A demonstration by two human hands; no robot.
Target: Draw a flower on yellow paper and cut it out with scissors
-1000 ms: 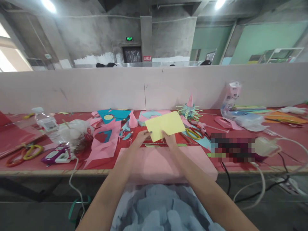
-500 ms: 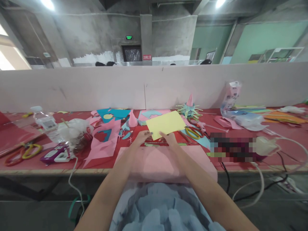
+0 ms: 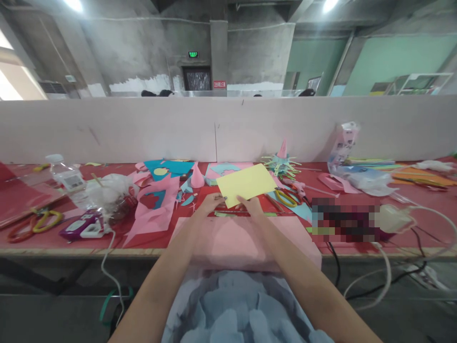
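Note:
A yellow sheet of paper is held tilted above the middle of the table, its far edge raised. My left hand pinches its lower left corner. At the lower edge my right hand grips the sheet, thumb on top and the other fingers mostly hidden beneath. Just left of the sheet stands a pink paper cone. Behind it on the right is another cone with a fringe of blue and yellow-green strips. Yellow-handled scissors lie close to the sheet's right side.
Cut pink paper and blue paper lie to the left. Farther left are a bottle, a purple-and-white device with a cord, and scissors. A pink board is in front of me; a pale partition rises behind the table.

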